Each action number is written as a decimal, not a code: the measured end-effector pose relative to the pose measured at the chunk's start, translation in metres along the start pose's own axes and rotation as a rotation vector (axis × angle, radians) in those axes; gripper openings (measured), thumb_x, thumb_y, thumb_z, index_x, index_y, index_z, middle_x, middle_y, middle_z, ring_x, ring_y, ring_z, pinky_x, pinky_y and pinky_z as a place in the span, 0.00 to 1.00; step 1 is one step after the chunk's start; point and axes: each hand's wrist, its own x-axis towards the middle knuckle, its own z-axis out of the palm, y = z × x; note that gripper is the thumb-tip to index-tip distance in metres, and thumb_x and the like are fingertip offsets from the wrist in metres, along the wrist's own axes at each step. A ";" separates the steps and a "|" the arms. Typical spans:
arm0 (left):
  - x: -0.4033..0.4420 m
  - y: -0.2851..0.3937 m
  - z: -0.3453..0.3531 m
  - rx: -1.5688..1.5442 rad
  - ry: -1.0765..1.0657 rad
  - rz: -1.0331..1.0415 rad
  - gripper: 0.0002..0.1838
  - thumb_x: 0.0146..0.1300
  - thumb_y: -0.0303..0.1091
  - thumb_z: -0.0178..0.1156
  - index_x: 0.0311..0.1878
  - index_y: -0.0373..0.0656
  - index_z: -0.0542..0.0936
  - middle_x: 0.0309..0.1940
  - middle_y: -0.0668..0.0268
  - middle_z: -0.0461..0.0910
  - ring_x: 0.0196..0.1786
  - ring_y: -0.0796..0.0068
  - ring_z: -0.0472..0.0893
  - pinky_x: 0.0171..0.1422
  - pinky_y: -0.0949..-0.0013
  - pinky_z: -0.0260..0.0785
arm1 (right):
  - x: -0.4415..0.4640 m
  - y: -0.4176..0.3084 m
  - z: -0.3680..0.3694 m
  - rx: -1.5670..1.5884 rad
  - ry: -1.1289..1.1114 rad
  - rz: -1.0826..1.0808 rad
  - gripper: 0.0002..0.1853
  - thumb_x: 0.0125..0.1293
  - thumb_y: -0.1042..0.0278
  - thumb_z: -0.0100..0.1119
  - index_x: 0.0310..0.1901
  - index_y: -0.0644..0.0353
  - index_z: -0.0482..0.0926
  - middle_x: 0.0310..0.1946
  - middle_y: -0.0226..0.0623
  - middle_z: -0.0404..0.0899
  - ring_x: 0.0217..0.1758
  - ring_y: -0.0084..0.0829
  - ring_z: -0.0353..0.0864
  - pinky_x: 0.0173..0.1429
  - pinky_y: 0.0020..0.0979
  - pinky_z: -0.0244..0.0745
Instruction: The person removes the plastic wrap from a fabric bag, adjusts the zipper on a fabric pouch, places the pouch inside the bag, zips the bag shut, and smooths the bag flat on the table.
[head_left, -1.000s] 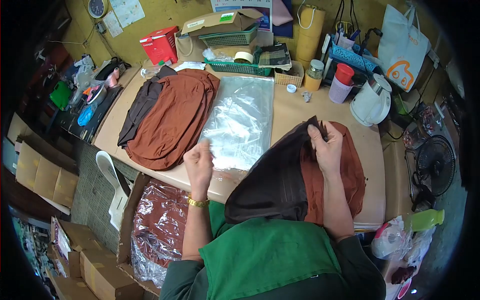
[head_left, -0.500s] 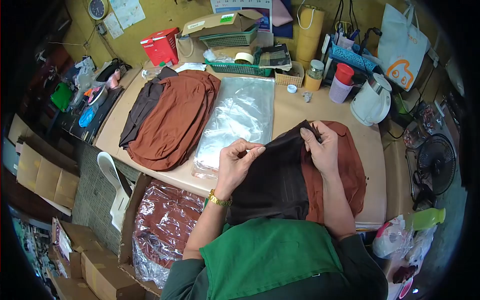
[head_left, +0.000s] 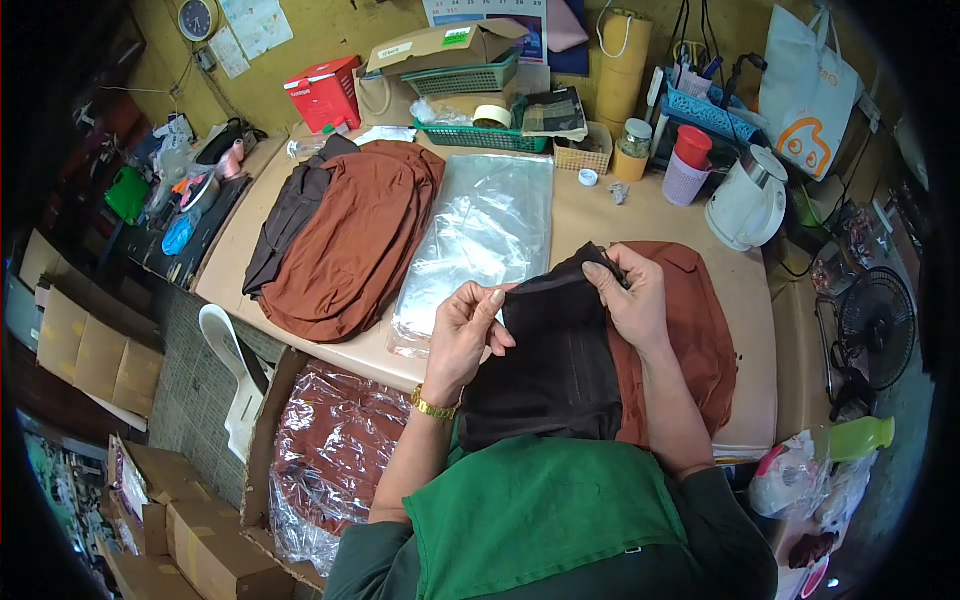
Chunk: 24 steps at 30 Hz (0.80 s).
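A folded piece of fabric, with a black panel (head_left: 545, 370) and a rust-brown part (head_left: 685, 340), lies in front of me at the table's near edge. My right hand (head_left: 637, 298) pinches the raised top edge of the black panel between thumb and fingers. At the panel's upper left corner, my left hand (head_left: 468, 328) is closed in a pinch of thumb and forefinger, its other fingers curled. A gold watch (head_left: 432, 404) circles that wrist. Left of my hands lie a stack of clear plastic bags (head_left: 480, 235) and a pile of similar brown fabric pieces (head_left: 350, 240).
Below the table's left edge stands a carton (head_left: 258, 470) of plastic-wrapped brown goods (head_left: 335, 450). A white kettle (head_left: 745, 205), a lilac cup (head_left: 684, 185), a jar (head_left: 632, 150) and green baskets (head_left: 480, 137) line the back. A fan (head_left: 872, 328) stands at right.
My left hand has turned slightly and its lower fingers have curled more visibly. The black panel's top edge has shifted a little between my hands. The view has moved slightly.
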 end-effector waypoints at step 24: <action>-0.008 -0.007 0.012 -0.217 -0.053 -0.002 0.08 0.75 0.34 0.52 0.41 0.38 0.72 0.45 0.60 0.81 0.47 0.71 0.85 0.54 0.66 0.82 | -0.027 -0.042 0.036 -0.824 0.001 -0.713 0.11 0.51 0.73 0.68 0.33 0.56 0.74 0.28 0.31 0.68 0.28 0.31 0.73 0.32 0.32 0.61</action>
